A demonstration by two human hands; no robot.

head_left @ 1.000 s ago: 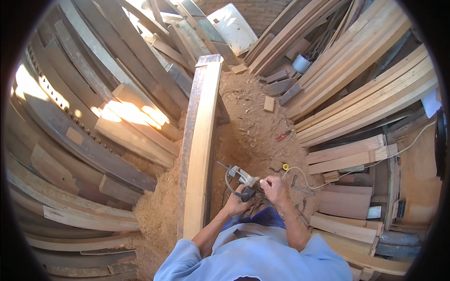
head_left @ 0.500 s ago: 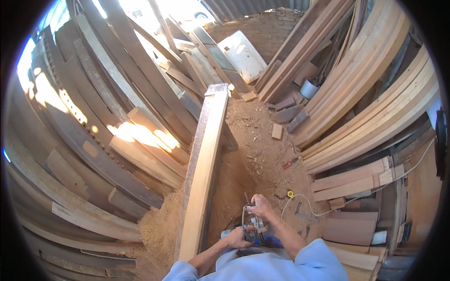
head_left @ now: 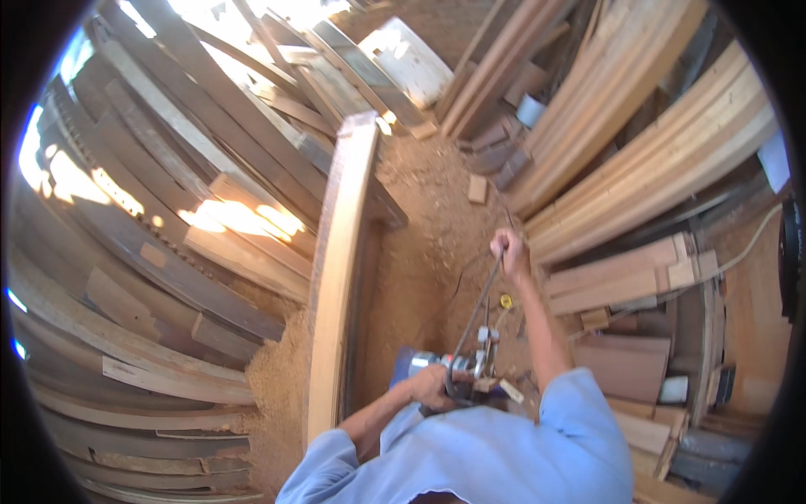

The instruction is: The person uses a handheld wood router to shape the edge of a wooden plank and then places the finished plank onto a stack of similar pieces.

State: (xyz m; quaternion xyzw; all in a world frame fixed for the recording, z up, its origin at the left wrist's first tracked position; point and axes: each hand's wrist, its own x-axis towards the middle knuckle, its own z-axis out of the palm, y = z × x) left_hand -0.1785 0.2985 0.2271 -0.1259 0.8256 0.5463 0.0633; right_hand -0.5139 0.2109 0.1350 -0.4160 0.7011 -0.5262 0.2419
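Observation:
My left hand (head_left: 430, 386) is closed at a blue and silver power tool (head_left: 425, 361), low in front of my body. Metal fittings (head_left: 485, 343) stick out on the tool's right side; its exact kind is unclear. A dark cord (head_left: 476, 311) bends up beside the left hand and runs taut to my right hand (head_left: 510, 254). The right hand is a fist around the cord, with the arm stretched forward. Left of the tool stands a long bench (head_left: 364, 202) with a pale wooden board (head_left: 334, 319) lying along it.
Leaning planks (head_left: 243, 139) crowd the left side, with a sawdust heap (head_left: 281, 370) below. Long stacked boards (head_left: 638, 168) line the right, near a white bucket (head_left: 530, 110). A wood block (head_left: 477, 189) and a yellow round item (head_left: 505, 301) lie on the shaving-strewn floor.
My right hand has moved away from the left, forward and to the right, drawing the cord out straight. The tool shows more fully now. The whole view has shifted slightly.

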